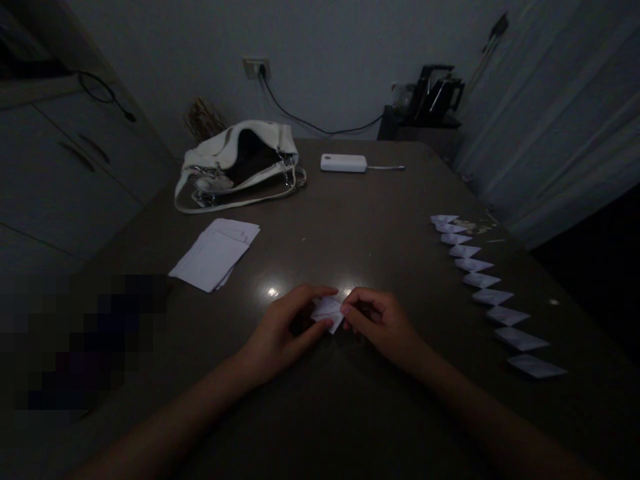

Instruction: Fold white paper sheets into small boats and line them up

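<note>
A small folded piece of white paper [327, 309] lies between my hands near the middle of the table. My left hand [287, 325] has its thumb on the paper's lower edge and its index finger along the upper edge. With thumb and fingertips, my right hand [375, 320] pinches the paper's right corner. To the right, several folded paper boats [475, 265] stand in a slanting row. A stack of white paper sheets [213, 257] rests on the table at the left.
A white handbag [235, 163] with its straps forward sits at the back left. Beside it lies a white power bank [343, 163] with a short cable. A dark kettle [443, 93] stands beyond the table [345, 220] at the right, and a cord [320, 128] hangs along the wall.
</note>
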Motion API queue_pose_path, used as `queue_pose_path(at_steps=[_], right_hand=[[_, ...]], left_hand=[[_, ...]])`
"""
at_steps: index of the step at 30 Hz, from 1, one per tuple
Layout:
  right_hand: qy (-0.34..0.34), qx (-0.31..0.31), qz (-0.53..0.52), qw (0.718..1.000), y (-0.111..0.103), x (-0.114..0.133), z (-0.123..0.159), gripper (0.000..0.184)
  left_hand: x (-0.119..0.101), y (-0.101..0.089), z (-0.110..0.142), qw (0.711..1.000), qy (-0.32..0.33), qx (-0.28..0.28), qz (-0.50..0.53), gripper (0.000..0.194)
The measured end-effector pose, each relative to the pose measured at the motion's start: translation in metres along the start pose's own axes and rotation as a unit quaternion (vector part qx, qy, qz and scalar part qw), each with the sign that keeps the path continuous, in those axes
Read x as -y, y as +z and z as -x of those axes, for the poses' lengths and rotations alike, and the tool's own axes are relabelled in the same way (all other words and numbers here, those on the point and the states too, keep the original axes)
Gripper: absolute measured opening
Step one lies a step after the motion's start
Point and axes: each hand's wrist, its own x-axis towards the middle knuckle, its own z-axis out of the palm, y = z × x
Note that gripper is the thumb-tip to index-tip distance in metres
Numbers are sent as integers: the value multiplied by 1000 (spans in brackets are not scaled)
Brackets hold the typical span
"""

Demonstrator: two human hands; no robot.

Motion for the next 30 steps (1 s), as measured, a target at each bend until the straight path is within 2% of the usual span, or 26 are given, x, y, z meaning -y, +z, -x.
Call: queue_pose_path(at_steps=[3, 11, 21, 26, 30], right_hand=[[-2, 11, -11, 1000, 0, 0, 0, 18], [18, 32, -48, 998, 1, -1, 0, 20], [22, 61, -100, 993, 1, 1, 1, 14], [45, 76, -104, 991, 2, 4, 4, 25], [41, 79, -87, 992, 3, 3, 5, 25]], left_hand=[[2, -1, 0, 998, 42, 25, -34, 42], [8, 1, 2, 992, 58, 69, -83, 56], [9, 2, 4, 986, 70, 78, -127, 56], [9, 3, 5, 984, 65, 91, -137, 54], [7, 2, 3, 985, 59, 98, -129, 50]])
